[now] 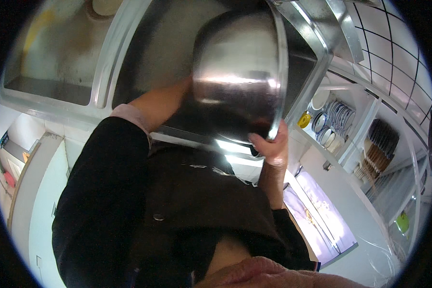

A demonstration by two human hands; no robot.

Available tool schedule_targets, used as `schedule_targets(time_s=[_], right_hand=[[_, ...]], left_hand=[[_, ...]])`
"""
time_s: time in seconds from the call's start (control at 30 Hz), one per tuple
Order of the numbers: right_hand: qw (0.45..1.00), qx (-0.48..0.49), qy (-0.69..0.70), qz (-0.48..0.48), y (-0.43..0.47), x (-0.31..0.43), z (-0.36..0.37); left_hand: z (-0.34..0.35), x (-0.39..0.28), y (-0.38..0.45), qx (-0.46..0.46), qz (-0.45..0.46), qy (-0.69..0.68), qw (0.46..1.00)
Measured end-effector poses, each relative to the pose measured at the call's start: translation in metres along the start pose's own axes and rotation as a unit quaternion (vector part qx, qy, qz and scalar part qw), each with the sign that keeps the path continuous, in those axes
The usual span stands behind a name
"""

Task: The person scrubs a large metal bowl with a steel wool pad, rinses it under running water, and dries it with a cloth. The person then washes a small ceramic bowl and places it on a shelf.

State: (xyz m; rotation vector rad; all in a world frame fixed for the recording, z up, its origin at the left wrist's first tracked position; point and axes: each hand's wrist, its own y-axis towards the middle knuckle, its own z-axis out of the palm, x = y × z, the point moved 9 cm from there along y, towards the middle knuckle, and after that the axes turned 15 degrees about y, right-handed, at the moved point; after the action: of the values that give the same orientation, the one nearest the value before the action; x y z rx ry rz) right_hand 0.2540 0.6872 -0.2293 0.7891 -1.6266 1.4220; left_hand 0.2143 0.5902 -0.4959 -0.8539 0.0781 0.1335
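A large shiny stainless steel pot (237, 64) is tilted on its side above a metal sink basin (162, 46), its rim toward the right. My right hand (273, 144) grips the lower end of that rim, with the thumb on the near side. My left hand (184, 88) reaches to the pot's left end. Its fingers are hidden behind the pot, so their hold cannot be seen. The inside of the pot is also out of sight.
A second sink basin (57, 57) with brownish stains lies left of a metal divider (109, 54). At right, a cabinet holds stacked patterned plates (340, 115) and a yellow item (304, 119). A light-coloured cabinet (46, 190) stands at left. White wall tiles (378, 39) rise at upper right.
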Motion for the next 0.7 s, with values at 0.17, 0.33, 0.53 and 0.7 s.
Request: schedule_targets(time_s=[0.17, 0.33, 0.53, 0.7], right_hand=[[0.999, 0.035, -0.018, 0.026, -0.003, -0.023, 0.021], [0.991, 0.091, -0.071, 0.062, -0.004, -0.048, 0.035], [0.991, 0.076, -0.091, 0.068, -0.005, -0.054, 0.033], [0.995, 0.062, -0.050, 0.066, -0.002, -0.040, 0.022]], left_hand=[[-0.013, 0.017, -0.032, -0.039, -0.059, -0.121, 0.990], [-0.007, -0.097, -0.049, -0.049, 0.105, 0.039, 0.993], [0.011, -0.057, -0.014, -0.077, 0.141, 0.133, 0.978], [0.041, 0.021, -0.015, 0.099, -0.037, 0.115, 0.988]])
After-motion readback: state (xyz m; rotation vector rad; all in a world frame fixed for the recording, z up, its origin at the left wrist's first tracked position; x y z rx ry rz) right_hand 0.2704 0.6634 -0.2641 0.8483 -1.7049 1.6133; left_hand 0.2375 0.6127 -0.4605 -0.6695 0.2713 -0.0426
